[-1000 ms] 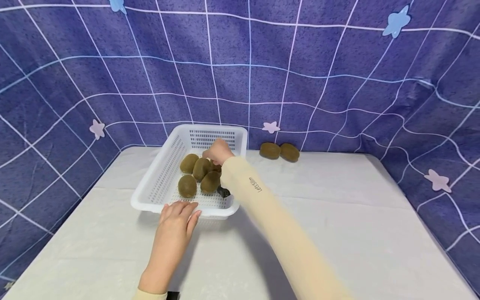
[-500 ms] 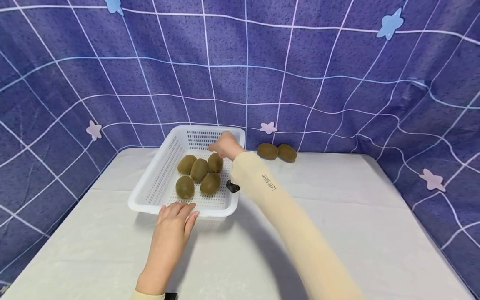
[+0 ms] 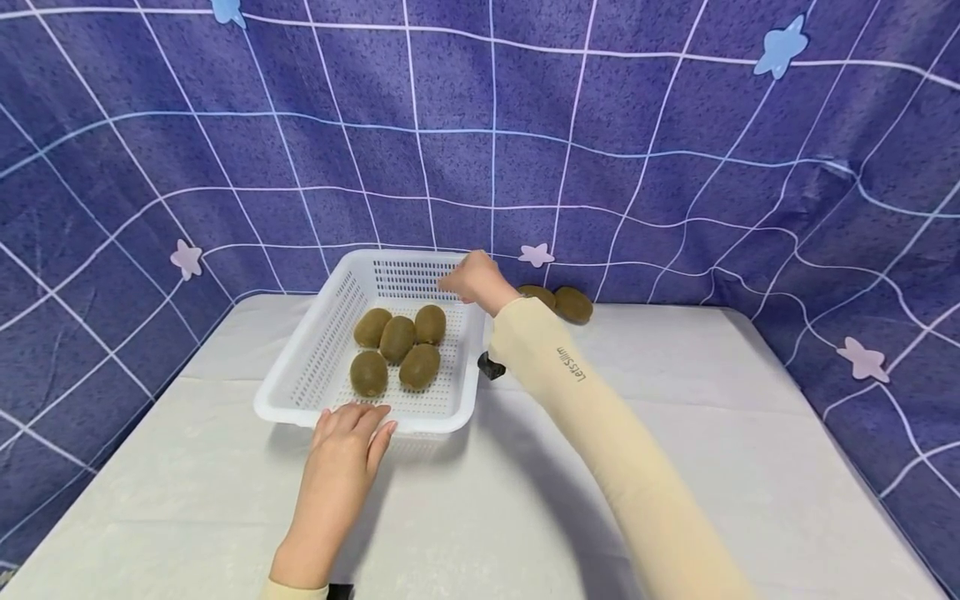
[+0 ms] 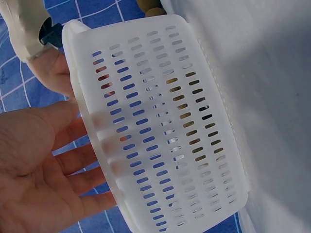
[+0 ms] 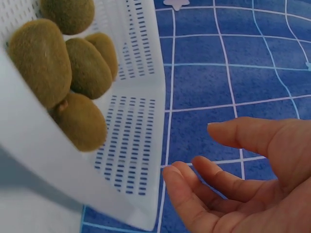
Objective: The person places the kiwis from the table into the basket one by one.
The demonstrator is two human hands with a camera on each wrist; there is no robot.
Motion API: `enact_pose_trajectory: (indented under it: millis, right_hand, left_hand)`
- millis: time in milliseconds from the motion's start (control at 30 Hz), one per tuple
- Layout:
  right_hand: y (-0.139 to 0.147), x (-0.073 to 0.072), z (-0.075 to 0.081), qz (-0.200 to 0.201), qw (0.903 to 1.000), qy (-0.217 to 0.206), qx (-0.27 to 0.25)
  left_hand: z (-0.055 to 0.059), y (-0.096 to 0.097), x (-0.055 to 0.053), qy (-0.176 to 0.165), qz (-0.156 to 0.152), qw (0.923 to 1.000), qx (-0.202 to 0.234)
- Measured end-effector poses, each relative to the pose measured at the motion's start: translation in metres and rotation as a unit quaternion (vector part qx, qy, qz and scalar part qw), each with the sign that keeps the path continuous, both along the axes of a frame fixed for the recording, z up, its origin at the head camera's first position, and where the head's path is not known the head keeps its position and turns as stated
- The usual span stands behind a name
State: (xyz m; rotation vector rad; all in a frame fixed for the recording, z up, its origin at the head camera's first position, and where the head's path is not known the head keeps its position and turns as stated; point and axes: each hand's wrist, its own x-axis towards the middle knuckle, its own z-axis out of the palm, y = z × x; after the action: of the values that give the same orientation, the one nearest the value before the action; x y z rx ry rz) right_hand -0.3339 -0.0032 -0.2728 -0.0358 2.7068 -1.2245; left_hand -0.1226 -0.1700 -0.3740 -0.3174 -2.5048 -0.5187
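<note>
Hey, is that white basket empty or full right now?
Neither: five kiwis lie in the white basket, leaving much of its floor bare.

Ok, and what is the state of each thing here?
Basket: upright on the table.
Five kiwis: unpeeled, lying in the basket.
Two kiwis: unpeeled, outside on the table, one partly hidden.
Left grip: fingers over the basket's near rim.
Right grip: empty, thumb apart.
Cloth backdrop: hanging, wrinkled.

Basket (image 3: 431, 423) on the surface (image 3: 712, 417), left of centre, five kiwis (image 3: 397, 339) in it. Pair of kiwis (image 3: 573, 306) on the surface to its right, side by side, curtain (image 3: 637, 108) behind both. Left hand (image 3: 349, 442) at basket's near rim, right hand (image 3: 478, 279) near its far right corner.
</note>
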Motion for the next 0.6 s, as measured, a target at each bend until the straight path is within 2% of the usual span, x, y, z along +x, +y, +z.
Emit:
enact_pose_trajectory:
  millis: [267, 600]
  right_hand:
    - [0.023, 0.000, 0.003, 0.000, 0.9995, 0.032, -0.001]
    - [0.061, -0.010, -0.011, -0.018, 0.9943, 0.103, -0.023]
  left_hand:
    - [0.000, 0.000, 0.000, 0.001, 0.001, 1.0000, 0.001]
    - [0.003, 0.000, 0.001, -0.010, -0.003, 0.9999, 0.000]
